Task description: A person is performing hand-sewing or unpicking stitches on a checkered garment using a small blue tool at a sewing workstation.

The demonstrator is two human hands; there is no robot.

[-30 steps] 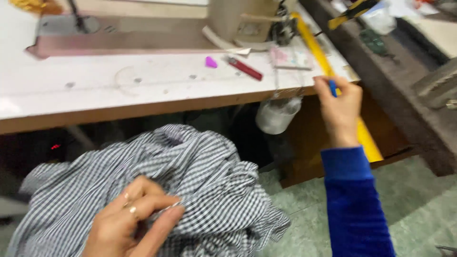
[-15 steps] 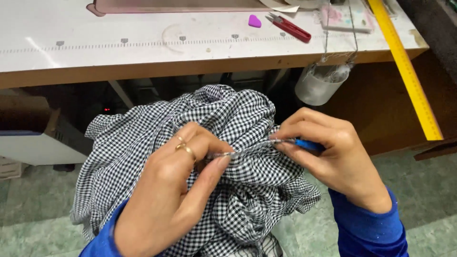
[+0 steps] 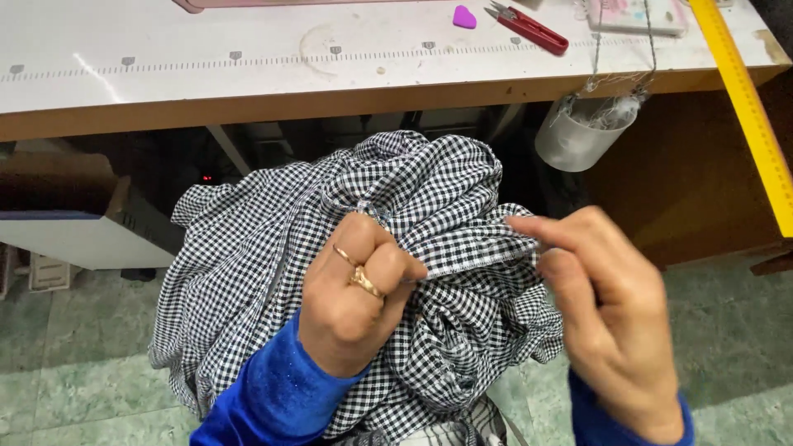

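A black-and-white checked fabric (image 3: 248, 272) lies bunched in my lap below the table edge. My left hand (image 3: 355, 297), with gold rings and a blue sleeve, pinches a stitched edge of the fabric between thumb and fingers. My right hand (image 3: 611, 314) is at the other end of that edge, which runs taut between its index finger and thumb. The small blue-handled tool from the earlier frames does not show in my right hand.
A white worktable (image 3: 165, 83) with a printed scale runs across the top. On it lie red thread snips (image 3: 533, 29), a pink chalk piece (image 3: 465, 16) and a yellow ruler (image 3: 743, 91). A white cup (image 3: 582, 136) of thread scraps hangs from the edge. A box (image 3: 74, 215) stands left.
My right hand came down from the ruler on the table to the fabric with a blue tool. The tool is now out of sight, and the hand has shifted right along the seam.
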